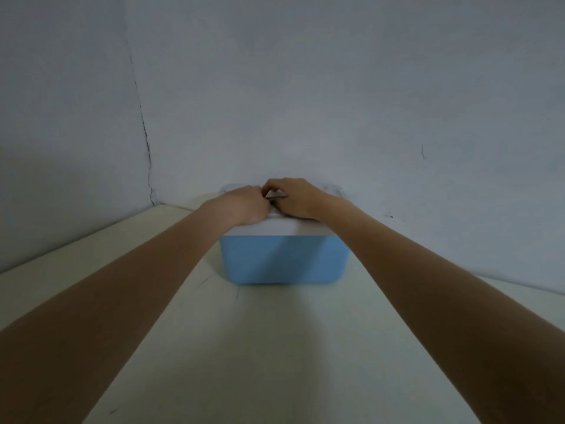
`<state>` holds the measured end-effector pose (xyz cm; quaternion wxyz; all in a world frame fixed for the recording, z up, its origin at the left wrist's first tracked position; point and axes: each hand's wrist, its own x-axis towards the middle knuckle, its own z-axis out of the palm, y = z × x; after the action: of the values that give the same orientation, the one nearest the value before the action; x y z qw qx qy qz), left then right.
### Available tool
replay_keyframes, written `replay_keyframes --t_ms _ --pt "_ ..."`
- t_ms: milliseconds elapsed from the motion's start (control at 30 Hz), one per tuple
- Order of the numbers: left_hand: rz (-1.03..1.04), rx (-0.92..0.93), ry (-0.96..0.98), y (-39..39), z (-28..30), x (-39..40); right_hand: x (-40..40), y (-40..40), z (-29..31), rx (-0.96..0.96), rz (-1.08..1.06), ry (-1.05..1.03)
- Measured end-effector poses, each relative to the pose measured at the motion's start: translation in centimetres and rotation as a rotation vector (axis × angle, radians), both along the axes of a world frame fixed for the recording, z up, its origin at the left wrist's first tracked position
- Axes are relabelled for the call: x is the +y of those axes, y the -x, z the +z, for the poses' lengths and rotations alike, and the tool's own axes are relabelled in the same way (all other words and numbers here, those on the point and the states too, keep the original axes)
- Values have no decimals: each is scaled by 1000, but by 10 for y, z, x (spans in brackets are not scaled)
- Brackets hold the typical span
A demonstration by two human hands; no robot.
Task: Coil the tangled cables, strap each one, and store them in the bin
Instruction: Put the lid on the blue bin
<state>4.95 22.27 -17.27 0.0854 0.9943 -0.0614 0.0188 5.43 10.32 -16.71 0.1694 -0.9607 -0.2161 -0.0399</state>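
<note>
Blue plastic makes up the bin point(282, 260), which sits on the pale table point(275, 347) at about 12 o'clock from the person, close to the grey wall point(305, 87), with a whitish lid point(275, 226) lying on top. From the head view, its long axis runs 9 to 3 o'clock, one broad side facing the camera. Both arms reach straight out and meet over the lid's middle. The left hand point(244, 206) rests on the lid with fingers curled under, and I cannot tell whether they hold anything. The right hand point(292, 197) is just beside it, touching it, thumb and forefinger bent as if pinching a small flat grey piece point(276, 196), perhaps a handle or latch, which points toward 3 o'clock. That piece lies directly beneath the fingertips, equally near either hand. No cables or straps show anywhere, so they are either inside or out of sight. My guess is the lid is being opened or closed.
</note>
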Motion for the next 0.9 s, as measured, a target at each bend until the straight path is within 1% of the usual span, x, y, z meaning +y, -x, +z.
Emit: replay_keyframes --t_ms 33,67,133,167,200,233,267,300,333,400,433,467,500,567,600,700,833,900 --pt "33 9 -44 0 2 -5 -1 2 1 1 -5 -70" --pt "61 10 -88 1 5 -11 -5 4 3 14 -25 -183" --pt "57 -22 -154 0 6 -20 -20 7 5 -9 -121 -408" --pt "37 -23 -168 -4 3 -23 -30 7 4 -51 -211 -431" --pt "13 -8 -176 -8 0 -25 -42 5 2 -98 -326 -403" --pt "0 6 -182 -11 0 -27 -54 5 0 -131 -439 -327" --pt "3 27 -190 -14 -1 -28 -65 6 -3 -108 -545 -245" --pt "8 42 -199 -18 -1 -29 -75 9 -6 -42 -632 -207" --pt "16 57 -205 -20 0 -30 -82 11 -8 89 -683 -263" --pt "28 66 -204 -19 0 -31 -89 21 -11 404 -696 -595" --pt "29 68 -202 -18 0 -32 -90 25 -13 450 -698 -662" --pt "29 71 -197 -17 0 -32 -91 23 -14 414 -700 -674" --pt "32 73 -195 -17 0 -32 -92 20 -15 310 -710 -601" --pt "34 83 -193 -15 1 -32 -89 17 -12 84 -719 -367" --pt "31 81 -185 -15 1 -32 -87 16 -10 38 -718 -287" --pt "37 80 -196 -19 -1 -32 -84 17 -6 -3 -691 -117" --pt "17 59 -180 -15 2 -30 -76 20 2 -116 -661 144" --pt "86 11 -139 -9 2 -16 -71 21 4 -155 -630 282"
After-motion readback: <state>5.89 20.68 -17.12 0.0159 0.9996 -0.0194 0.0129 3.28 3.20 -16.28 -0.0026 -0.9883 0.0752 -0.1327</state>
